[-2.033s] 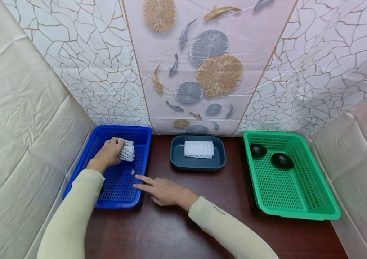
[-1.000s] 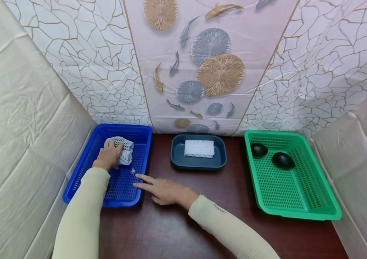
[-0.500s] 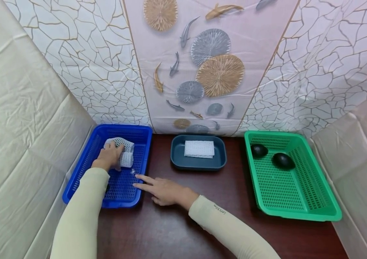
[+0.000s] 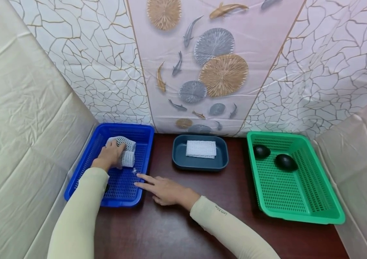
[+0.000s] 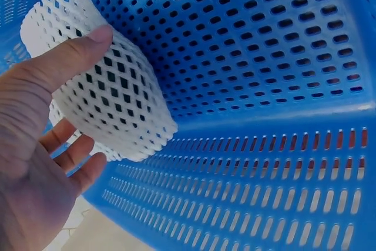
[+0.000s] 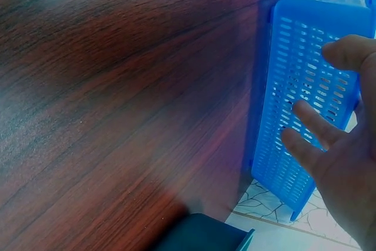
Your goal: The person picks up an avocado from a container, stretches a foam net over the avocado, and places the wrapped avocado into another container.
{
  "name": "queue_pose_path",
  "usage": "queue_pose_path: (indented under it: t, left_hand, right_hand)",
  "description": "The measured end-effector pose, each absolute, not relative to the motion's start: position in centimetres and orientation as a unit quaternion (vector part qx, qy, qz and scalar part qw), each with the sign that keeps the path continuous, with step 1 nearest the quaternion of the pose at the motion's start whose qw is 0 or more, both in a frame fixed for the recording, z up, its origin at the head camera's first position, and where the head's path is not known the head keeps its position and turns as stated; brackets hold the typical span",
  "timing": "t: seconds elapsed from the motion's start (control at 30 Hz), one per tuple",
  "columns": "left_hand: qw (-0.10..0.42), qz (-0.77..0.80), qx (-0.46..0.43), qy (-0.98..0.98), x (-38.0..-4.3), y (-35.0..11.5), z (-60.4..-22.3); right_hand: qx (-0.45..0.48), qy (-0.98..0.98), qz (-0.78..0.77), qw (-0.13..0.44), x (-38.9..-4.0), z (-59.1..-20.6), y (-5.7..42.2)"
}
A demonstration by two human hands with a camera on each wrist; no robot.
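In the blue basket (image 4: 121, 196), my left hand (image 4: 109, 155) grips a white foam net sleeve (image 4: 128, 157). The left wrist view shows the thumb across the top of the sleeve and the fingers curled beneath it; something dark shows through the mesh. A bit of another dark thing (image 4: 107, 187) peeks out beside my left sleeve, mostly hidden by the forearm. My right hand (image 4: 165, 190) has its fingers spread, with two fingertips over the basket's right rim. In the right wrist view this hand (image 6: 346, 145) holds nothing and overlaps the basket's side wall (image 6: 294, 86).
A dark teal tray (image 4: 199, 165) at the back middle holds a flat white foam net (image 4: 201, 149). To the right, a green basket (image 4: 303, 216) contains two black oval things (image 4: 286, 162). Small white scraps (image 4: 134, 171) lie in the blue basket. Fabric walls stand behind and beside the table.
My left hand has shifted slightly right from two seconds ago, and more of the net sleeve shows above its fingers. The right hand stays at the blue basket's rim.
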State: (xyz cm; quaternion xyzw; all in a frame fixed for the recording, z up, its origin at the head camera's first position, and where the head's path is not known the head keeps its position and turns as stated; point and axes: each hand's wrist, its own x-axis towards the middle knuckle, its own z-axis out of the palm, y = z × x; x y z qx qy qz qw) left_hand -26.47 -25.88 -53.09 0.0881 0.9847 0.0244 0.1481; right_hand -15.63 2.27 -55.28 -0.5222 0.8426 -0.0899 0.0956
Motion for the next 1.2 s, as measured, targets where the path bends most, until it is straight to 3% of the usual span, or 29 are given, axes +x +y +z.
queue_pose_path:
  t: [0.33,0.77,1.2]
  left_hand:
    - [0.134,0.032,0.099,0.986,-26.4,-26.1,-50.4]
    - [0.006,0.079,0.144,0.986,-25.8,-22.4,-46.8]
    - [-0.077,0.076,0.219,0.97,-23.6,-16.1,-43.3]
  right_hand:
    - [-0.506,0.849,-0.127,0.084,-15.6,-54.6,3.6]
    - [-0.452,0.878,-0.153,0.036,-16.3,-51.2,9.0]
    - [-0.418,0.899,-0.121,-0.04,-16.7,-47.6,16.1]
